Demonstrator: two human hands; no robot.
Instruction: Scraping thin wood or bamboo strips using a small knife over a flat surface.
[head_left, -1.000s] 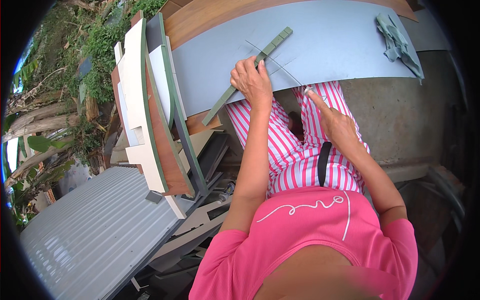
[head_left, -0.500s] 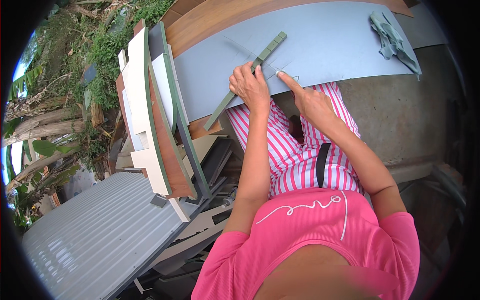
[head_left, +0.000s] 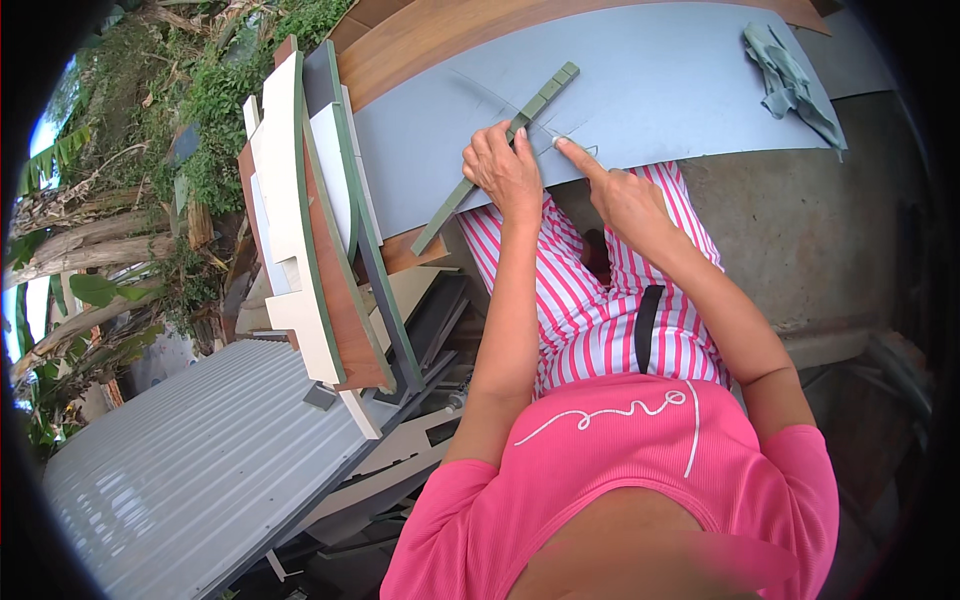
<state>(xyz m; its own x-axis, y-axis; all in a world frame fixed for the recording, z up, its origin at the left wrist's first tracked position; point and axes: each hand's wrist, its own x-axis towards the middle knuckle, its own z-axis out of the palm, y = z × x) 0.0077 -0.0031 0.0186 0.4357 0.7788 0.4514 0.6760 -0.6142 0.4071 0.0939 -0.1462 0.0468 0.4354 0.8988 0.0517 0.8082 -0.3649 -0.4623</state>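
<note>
A narrow dark-green strip, marked off in short blocks near its far end (head_left: 545, 97), lies slantwise across a pale blue-grey board (head_left: 660, 75). My left hand (head_left: 505, 172) is closed over its middle, the fingers along the strip's edge. Its near end sticks out past the board's left front edge. Beside it my right hand (head_left: 627, 207) points with the index finger stretched out, the tip on or just above the board; the other fingers curl in and nothing shows in them. Thin dark lines (head_left: 484, 92) mark the board around both hands.
A crumpled grey-green cloth (head_left: 785, 80) hangs over the board's right end. At the left stand several cut panels (head_left: 310, 230) on edge, with corrugated metal sheeting (head_left: 200, 450) below them. A brown wood-grain surface (head_left: 430, 45) runs behind the board. Plants (head_left: 215, 110) grow beyond.
The view has shifted slightly. My right fingertip has moved a little away from me over the board; my left hand stays on the strip.
</note>
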